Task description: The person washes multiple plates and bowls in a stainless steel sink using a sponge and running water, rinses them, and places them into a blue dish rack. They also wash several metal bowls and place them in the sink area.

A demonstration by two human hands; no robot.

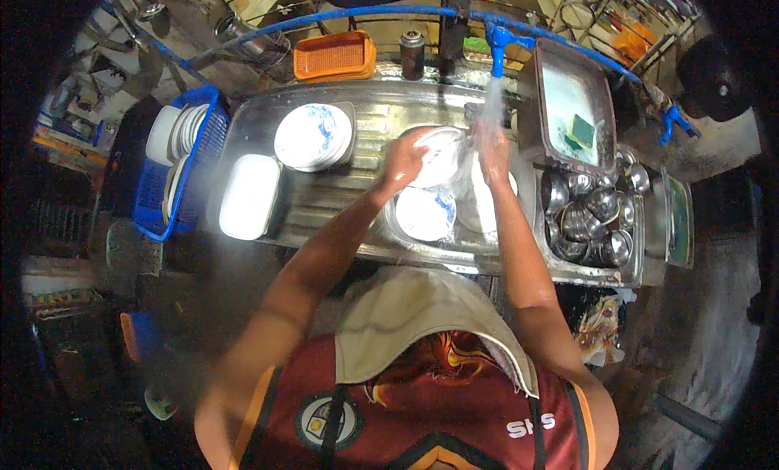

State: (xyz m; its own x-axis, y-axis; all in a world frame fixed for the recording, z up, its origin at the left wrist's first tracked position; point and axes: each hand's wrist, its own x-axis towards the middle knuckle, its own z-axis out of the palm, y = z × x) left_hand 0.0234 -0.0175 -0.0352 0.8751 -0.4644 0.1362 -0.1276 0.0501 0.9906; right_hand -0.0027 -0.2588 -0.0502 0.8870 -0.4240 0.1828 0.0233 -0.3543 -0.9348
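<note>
My left hand [404, 160] grips the left edge of a white plate [439, 160], held tilted over the sink basin. My right hand [492, 150] is at the right, under water running from a blue tap [499, 50]; spray blurs its fingers, and whether it holds anything cannot be told. Below the held plate, a white plate with a blue pattern [426, 213] lies in the basin, with more white dishes [482, 196] to its right. On the ribbed metal drainboard [331, 208] stand a stack of blue-patterned plates [311, 135] and a stack of white rectangular dishes [249, 196].
A blue plastic basket [210, 135] with plates stands at the left. Orange baskets [333, 55] and a can [412, 55] are behind the sink. To the right, a tub of soapy water [575, 81] holds a green-and-yellow sponge [582, 131], above piled metal bowls [587, 214].
</note>
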